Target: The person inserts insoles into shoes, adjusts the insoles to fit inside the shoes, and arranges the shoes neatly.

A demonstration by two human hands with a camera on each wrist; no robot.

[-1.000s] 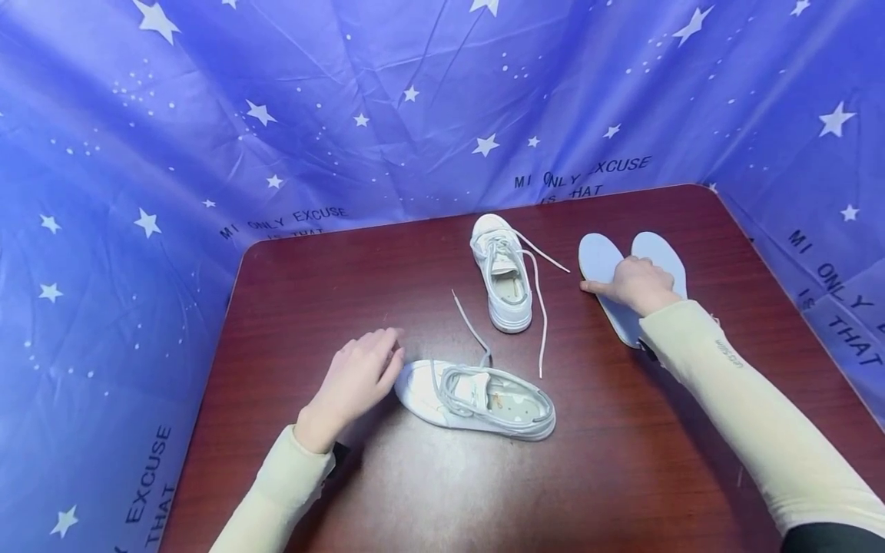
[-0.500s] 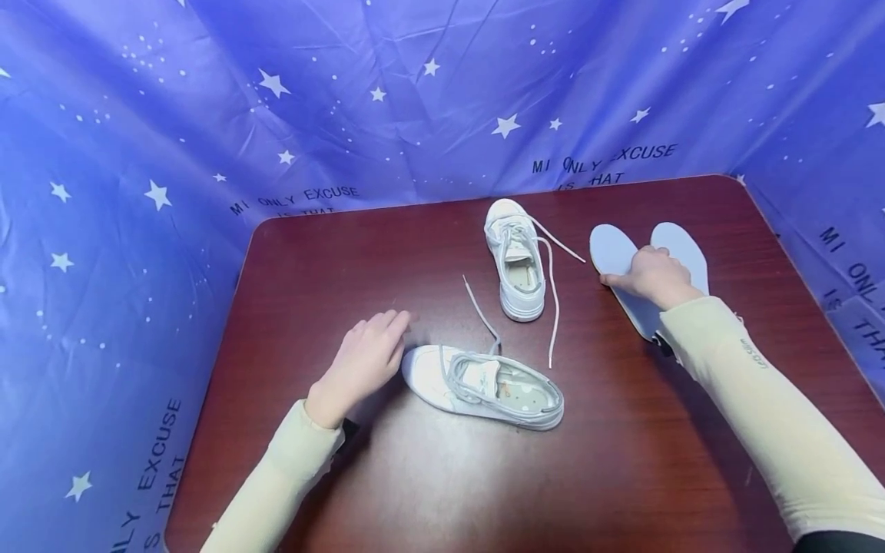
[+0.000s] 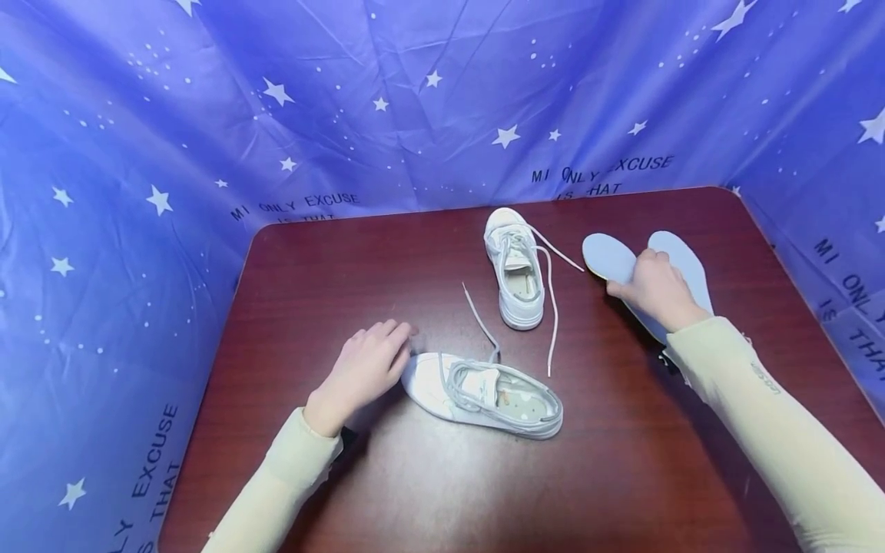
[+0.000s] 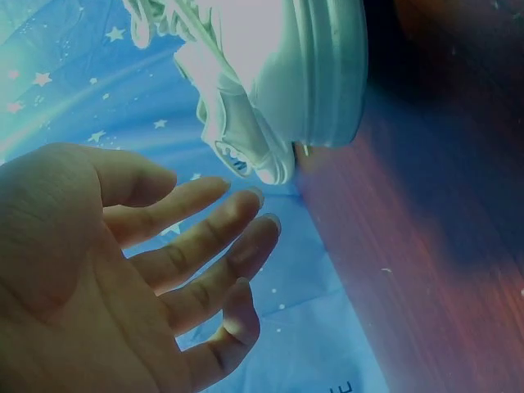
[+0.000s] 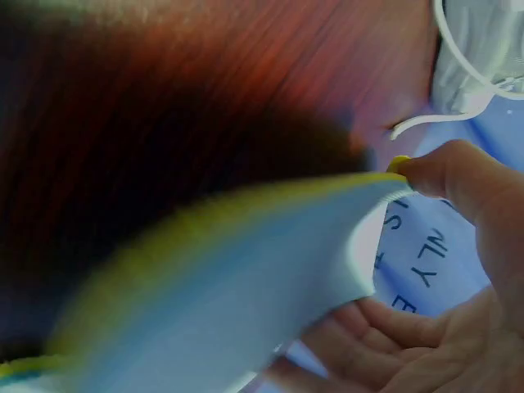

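Note:
My right hand [image 3: 660, 290] grips a pale insole [image 3: 607, 257] across its width, thumb at one edge and fingers at the other. In the right wrist view that insole [image 5: 254, 278] shows a yellow underside and bends between thumb and fingers. A matching insole [image 3: 681, 257] lies just right of it, partly hidden by the hand. My left hand [image 3: 362, 372] hovers with loosely bent fingers by the toe of the nearer white lace-up shoe [image 3: 432, 388]; the left wrist view shows nothing in its fingers. Farther back, a second white shoe [image 3: 522, 307] points toward the curtain.
Loose laces trail from both shoes, one lace [image 3: 551, 330] lying on the dark red table [image 3: 332, 276] beside the far shoe. A blue curtain [image 3: 415, 146] with white stars hangs behind the table and along both sides.
The right hand has tightened on the left insole, whose near part has lifted and tilted. The left hand stays by the shoe's toe. The head view has shifted slightly.

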